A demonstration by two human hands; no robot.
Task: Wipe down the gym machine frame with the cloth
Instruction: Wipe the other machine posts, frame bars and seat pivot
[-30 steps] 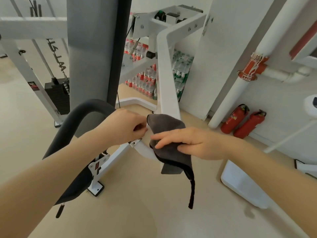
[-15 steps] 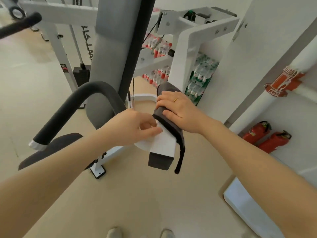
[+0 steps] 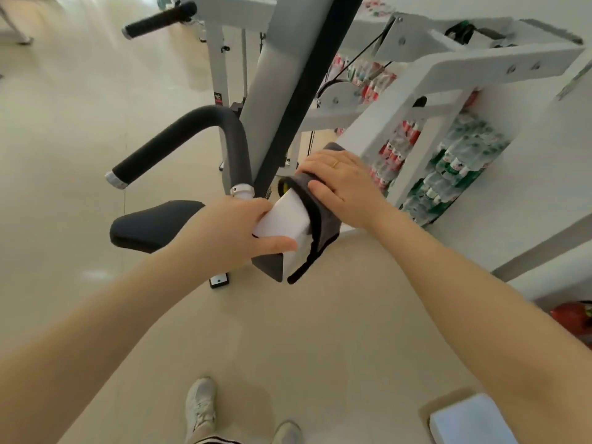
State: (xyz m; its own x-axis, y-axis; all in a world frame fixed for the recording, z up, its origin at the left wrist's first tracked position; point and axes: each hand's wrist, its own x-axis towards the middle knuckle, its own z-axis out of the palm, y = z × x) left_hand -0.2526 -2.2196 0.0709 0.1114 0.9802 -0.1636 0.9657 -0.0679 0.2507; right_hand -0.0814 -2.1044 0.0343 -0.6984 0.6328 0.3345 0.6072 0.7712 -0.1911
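A dark grey cloth [image 3: 322,219] is draped over the near end of the white gym machine frame [image 3: 413,100]. My right hand [image 3: 344,184] lies flat on top of the cloth, fingers spread, pressing it against the beam. My left hand [image 3: 243,229] grips the bare white end of the beam [image 3: 288,219] just in front of the cloth, thumb along its near side. One edge of the cloth hangs down below the beam.
A black padded handle bar [image 3: 192,133] and the black seat [image 3: 150,225] sit to the left. A grey upright pad [image 3: 288,75] rises behind. Packs of bottles [image 3: 448,174] stand at the right. My shoes [image 3: 200,408] are below; a white box [image 3: 471,421] lies bottom right.
My right hand has slid the cloth up along the beam, away from me. My left hand now grips the beam's bare end. The view has tilted downward.
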